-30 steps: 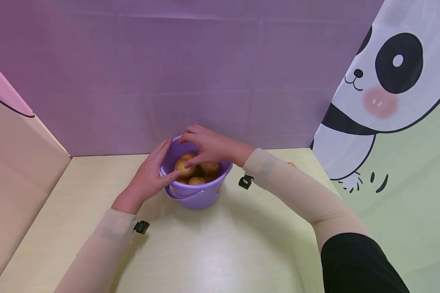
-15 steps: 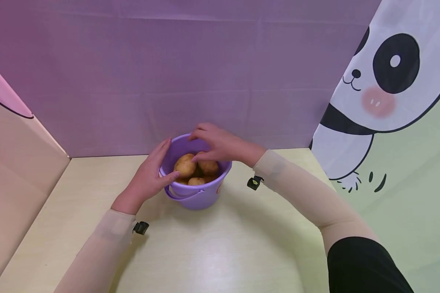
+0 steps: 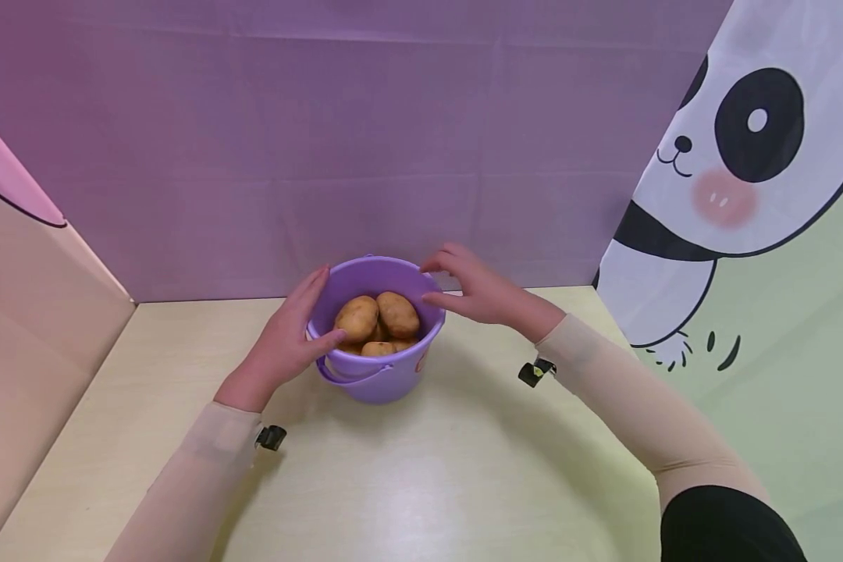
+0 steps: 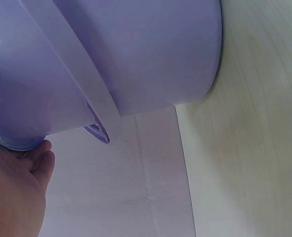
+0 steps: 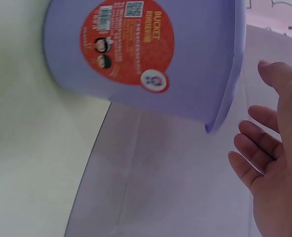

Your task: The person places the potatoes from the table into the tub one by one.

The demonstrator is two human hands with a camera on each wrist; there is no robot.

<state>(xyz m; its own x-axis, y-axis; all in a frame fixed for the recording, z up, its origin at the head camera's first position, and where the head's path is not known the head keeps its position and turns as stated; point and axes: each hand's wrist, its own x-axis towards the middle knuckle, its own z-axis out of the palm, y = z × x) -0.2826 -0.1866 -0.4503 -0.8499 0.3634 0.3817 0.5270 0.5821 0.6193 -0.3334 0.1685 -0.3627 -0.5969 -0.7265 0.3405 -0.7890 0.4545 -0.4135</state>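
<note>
A purple bucket (image 3: 375, 382) stands upright on the table near the back wall, with several potatoes (image 3: 397, 314) inside. My left hand (image 3: 288, 339) holds the bucket's left rim, thumb over the front edge and fingers along the side. In the left wrist view, the fingers (image 4: 43, 165) bend at the rim beside the hanging handle (image 4: 72, 54). My right hand (image 3: 481, 289) is at the right rim, thumb and fingers spread with nothing between them. The right wrist view shows that hand apart from the bucket wall, which bears a round red label (image 5: 128, 42).
The pale wooden table (image 3: 407, 484) stretches out in front of the bucket. A purple cloth wall (image 3: 365, 156) rises right behind it. At the right is a panel with a printed panda (image 3: 752, 140), and a pink-beige panel (image 3: 35, 312) borders the left.
My right hand has drawn back from over the potatoes to the right rim, holding nothing, and the potatoes under it now show. My left hand has stayed on the rim.
</note>
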